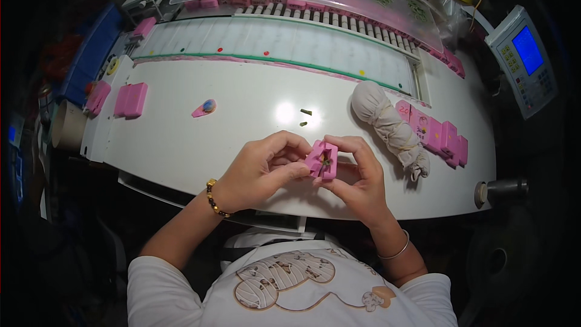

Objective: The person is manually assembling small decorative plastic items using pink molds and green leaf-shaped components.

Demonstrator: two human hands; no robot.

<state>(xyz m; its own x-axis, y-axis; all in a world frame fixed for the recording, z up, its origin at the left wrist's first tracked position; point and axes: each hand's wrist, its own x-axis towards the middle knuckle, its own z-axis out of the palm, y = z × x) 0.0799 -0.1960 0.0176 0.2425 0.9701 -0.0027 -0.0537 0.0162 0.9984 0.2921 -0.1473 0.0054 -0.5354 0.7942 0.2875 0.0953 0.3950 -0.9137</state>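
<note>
Head view: left hand [263, 166] and right hand [357, 172] both pinch one pink block [321, 159], fingers closed around it, just beside the white cloth bundle [390, 126] on the table [242, 127].

Bright glare on table [181, 139], dark edges

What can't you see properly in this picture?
All in the head view:
- Small dark piece inside the pink block: too small to identify.
- Left hand and right hand fingertips: partly hidden behind the block.
- Two green bits on the white table: too tiny.
</note>
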